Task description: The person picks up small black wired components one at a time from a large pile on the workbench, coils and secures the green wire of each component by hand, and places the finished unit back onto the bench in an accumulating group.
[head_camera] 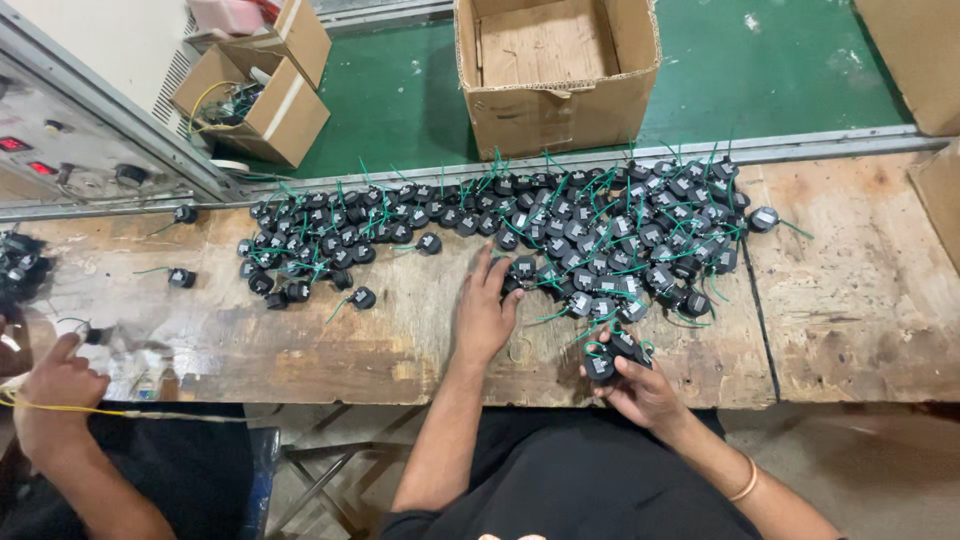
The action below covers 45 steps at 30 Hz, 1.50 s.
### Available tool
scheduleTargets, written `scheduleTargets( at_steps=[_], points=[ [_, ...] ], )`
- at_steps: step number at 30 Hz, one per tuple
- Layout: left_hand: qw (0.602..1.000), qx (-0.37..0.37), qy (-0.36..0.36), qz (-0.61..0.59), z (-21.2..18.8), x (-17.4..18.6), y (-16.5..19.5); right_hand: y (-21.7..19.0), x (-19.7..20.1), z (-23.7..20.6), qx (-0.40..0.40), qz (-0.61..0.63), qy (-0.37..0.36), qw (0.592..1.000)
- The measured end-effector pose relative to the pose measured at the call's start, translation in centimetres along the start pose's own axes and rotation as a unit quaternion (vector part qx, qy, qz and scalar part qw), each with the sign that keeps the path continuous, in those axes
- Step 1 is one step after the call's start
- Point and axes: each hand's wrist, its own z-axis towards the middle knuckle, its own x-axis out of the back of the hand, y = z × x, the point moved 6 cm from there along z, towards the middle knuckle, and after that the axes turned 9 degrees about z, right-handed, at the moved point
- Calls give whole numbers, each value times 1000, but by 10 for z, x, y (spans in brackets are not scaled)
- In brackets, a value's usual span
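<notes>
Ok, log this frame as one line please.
left hand: fingers reaching into black coil parts | right hand: holding a few coil parts | surface: wooden bench | nearby: co-worker's hand, cardboard box

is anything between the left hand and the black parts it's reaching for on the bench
Nothing visible. The left hand lies flat on the wooden bench, its fingertips already touching the near edge of the pile of black parts. The right hand holds a few parts apart from it.
</notes>
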Motion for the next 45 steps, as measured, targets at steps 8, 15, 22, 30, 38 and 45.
scheduleTargets(
  at_steps=[8, 15, 22, 30, 38, 45],
  points=[
    [992, 48, 35, -108, -21, -9, -10, -1, 5, -2, 1, 21, -22, 1000],
    [998, 20, 34, -39, -21, -1, 5, -3, 11, 0, -8, 24, 13, 1000],
    [983, 135, 52, -115, -21, -7, -13, -5, 17, 1, -11, 23, 10, 1000],
    [851, 196, 80, -480, -21, -18, -20, -7, 16, -2, 0, 42, 24, 999],
    [854, -163, -126, -479, -54, -16, 84, -8, 19, -8, 12, 28, 26, 999],
    [955, -109, -5, -276, -55, -29, 89, -10, 23, -8, 8, 5, 31, 999]
  ],
)
